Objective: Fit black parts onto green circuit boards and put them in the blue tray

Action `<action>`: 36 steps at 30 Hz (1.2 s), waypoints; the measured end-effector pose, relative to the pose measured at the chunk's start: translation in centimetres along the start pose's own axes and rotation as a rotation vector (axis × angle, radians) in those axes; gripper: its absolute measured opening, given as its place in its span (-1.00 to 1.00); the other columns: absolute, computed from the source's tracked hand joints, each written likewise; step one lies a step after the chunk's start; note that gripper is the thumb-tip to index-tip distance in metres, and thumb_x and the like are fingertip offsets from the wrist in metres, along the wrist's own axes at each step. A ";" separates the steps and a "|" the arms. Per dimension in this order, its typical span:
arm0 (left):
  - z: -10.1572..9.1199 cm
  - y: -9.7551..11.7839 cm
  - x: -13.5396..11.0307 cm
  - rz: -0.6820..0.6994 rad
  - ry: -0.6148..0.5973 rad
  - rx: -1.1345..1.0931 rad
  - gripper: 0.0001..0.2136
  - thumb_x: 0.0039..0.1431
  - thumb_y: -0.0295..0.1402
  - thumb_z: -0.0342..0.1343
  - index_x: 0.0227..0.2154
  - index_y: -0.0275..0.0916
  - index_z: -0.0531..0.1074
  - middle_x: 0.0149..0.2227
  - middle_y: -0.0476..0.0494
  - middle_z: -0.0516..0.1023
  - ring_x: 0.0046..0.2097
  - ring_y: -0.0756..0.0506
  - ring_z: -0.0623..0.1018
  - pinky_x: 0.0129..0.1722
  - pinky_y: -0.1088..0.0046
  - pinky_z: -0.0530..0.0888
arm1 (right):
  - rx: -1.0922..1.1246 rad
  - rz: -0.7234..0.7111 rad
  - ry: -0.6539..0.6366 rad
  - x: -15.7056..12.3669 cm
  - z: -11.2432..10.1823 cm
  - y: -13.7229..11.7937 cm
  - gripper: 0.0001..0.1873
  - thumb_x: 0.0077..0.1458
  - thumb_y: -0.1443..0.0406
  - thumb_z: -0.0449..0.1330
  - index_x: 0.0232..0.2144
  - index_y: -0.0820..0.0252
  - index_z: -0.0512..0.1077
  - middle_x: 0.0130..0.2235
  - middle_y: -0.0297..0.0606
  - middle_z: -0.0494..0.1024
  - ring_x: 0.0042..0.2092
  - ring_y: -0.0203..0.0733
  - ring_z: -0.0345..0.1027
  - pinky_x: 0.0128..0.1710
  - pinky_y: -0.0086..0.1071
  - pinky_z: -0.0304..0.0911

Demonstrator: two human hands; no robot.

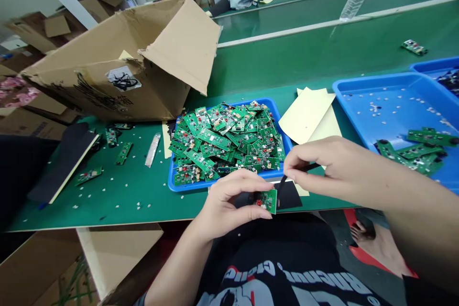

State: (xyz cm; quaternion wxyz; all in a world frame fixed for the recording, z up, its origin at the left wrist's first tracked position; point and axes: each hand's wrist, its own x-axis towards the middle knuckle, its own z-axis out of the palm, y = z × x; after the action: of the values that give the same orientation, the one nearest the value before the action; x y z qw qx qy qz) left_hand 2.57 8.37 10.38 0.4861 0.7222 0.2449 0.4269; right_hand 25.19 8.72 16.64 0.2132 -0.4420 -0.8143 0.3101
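My left hand [229, 203] pinches a small green circuit board [268, 199] just over the near edge of the green table. My right hand [322, 162] is closed in a pinch on a thin black strip [287, 179] that hangs down toward the board. A sheet of black material [292, 196] lies under both hands. Right behind them stands a blue tray [172, 182] heaped with several green circuit boards [225, 141].
An open cardboard box [118, 67] lies tipped at the back left. A larger blue tray [387, 105] at the right holds a few boards [416, 150]. Yellow paper sheets [308, 112] lie between the trays. Loose boards [124, 153] and a black pad [64, 160] sit at the left.
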 end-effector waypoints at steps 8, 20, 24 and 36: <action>0.6 -0.5 0.3 0.021 0.023 0.140 -0.67 -0.01 -0.39 0.34 -0.12 -0.12 0.54 -0.24 -0.13 0.55 -0.21 -0.05 0.55 -0.20 0.44 0.53 | -0.074 -0.064 0.004 -0.8 0.7 -1.1 -0.79 0.16 0.38 0.04 -0.50 0.16 0.39 -0.56 -0.41 0.42 -0.55 -0.35 0.25 -0.53 -0.44 0.10; 1.6 -1.3 0.0 0.125 0.315 0.239 -0.66 0.10 -0.35 0.27 -0.03 -0.12 0.46 -0.19 -0.16 0.49 -0.16 -0.09 0.55 -0.17 0.33 0.56 | -0.355 -0.447 0.323 -2.6 3.7 -0.6 -0.80 0.24 0.48 0.04 -0.17 0.25 0.43 -0.26 -0.18 0.57 -0.22 -0.14 0.44 -0.12 -0.22 0.37; 1.7 -1.3 0.1 0.187 0.364 0.221 -0.68 0.09 -0.32 0.28 -0.06 -0.13 0.47 -0.20 -0.13 0.52 -0.14 -0.10 0.55 -0.14 0.29 0.58 | -0.346 -0.490 0.373 -2.7 4.5 0.0 -0.78 0.20 0.52 0.08 -0.12 0.33 0.41 -0.23 -0.15 0.58 -0.18 -0.16 0.43 -0.02 -0.21 0.36; 0.5 -0.5 0.7 0.398 0.455 0.159 -0.70 0.08 -0.49 0.28 -0.11 -0.25 0.43 -0.19 -0.06 0.42 -0.14 -0.04 0.58 -0.03 0.27 0.60 | 0.170 -0.215 0.507 -3.4 7.0 2.1 -0.51 0.23 0.38 0.07 0.20 0.13 0.24 -0.12 -0.19 0.57 -0.10 -0.16 0.49 -0.02 -0.22 0.41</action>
State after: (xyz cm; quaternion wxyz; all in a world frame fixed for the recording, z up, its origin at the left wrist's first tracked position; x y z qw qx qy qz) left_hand 3.39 8.87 10.06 0.2675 0.6777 0.2338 0.6439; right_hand 23.80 4.50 9.90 0.4777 -0.3971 -0.7483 0.2326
